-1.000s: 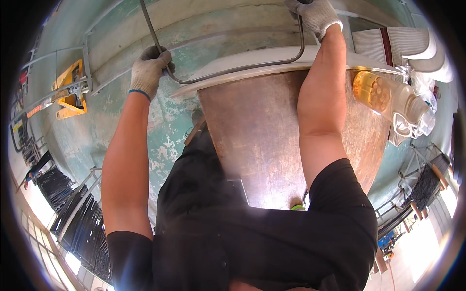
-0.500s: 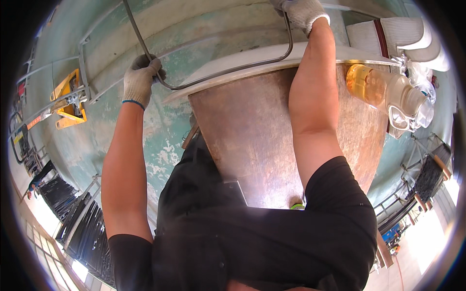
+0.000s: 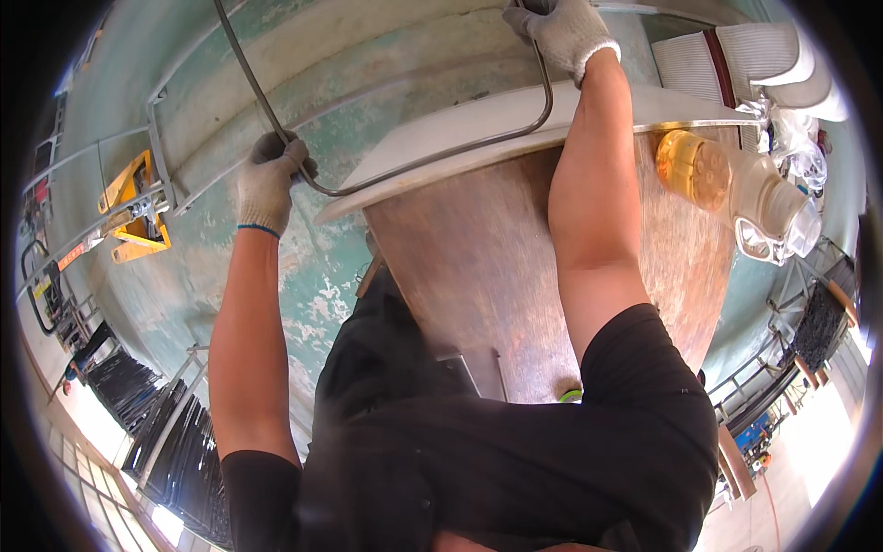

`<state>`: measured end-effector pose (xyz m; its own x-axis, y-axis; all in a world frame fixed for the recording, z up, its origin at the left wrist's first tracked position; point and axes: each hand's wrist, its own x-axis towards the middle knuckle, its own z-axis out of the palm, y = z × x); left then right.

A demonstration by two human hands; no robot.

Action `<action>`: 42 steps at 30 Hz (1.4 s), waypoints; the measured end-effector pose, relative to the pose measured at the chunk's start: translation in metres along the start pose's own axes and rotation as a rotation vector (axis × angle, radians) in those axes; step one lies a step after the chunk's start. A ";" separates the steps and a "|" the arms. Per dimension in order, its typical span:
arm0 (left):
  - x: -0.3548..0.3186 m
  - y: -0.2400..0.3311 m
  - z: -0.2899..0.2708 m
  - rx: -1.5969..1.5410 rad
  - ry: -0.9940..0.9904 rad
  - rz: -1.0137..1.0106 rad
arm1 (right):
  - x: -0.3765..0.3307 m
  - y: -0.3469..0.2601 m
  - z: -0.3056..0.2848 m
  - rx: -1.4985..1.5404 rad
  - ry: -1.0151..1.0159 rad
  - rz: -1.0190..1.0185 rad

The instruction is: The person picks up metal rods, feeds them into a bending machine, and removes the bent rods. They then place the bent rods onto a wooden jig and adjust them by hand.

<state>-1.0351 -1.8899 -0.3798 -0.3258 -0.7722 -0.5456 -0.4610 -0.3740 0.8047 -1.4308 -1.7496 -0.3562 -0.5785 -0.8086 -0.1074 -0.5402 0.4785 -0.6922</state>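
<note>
A thin grey metal rod or tube (image 3: 432,163), bent into a U shape, spans between my two hands. My left hand (image 3: 269,180), in a grey-white knit glove with a blue cuff edge, is closed round its left leg just above the bend. Higher up at the top of the view, my right hand (image 3: 561,32), gloved likewise, grips the upper part of the shorter right leg. The middle stretch of the rod passes over a pale board edge (image 3: 368,193) along the far side of a brown wooden table (image 3: 478,248). The top of the left leg runs out of view.
A large clear jug (image 3: 736,189) with amber liquid lies at the table's right. Behind it are white ribbed rolls (image 3: 708,69) and clear plastic. A yellow pallet jack (image 3: 138,216) stands at left on worn green floor. Racks of dark rods (image 3: 189,465) flank both sides.
My right hand has come slightly down and toward me, while my left hand sits slightly lower. The rod has shifted a little with them; my grip on it is unchanged.
</note>
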 end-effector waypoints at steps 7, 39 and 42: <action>-0.005 -0.004 -0.009 0.023 -0.095 0.029 | -0.002 0.019 0.018 0.055 -0.006 0.042; -0.007 -0.064 -0.161 0.343 -1.113 -0.259 | -0.360 -0.410 0.048 -0.038 0.318 0.540; -0.012 -0.057 -0.196 0.307 -1.142 -0.241 | -0.394 -0.455 0.062 -0.043 0.345 0.549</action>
<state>-0.8429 -1.9600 -0.3731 -0.6751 0.2580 -0.6911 -0.7367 -0.1885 0.6494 -0.9196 -1.6701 -0.0431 -0.9367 -0.2895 -0.1967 -0.1301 0.8098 -0.5720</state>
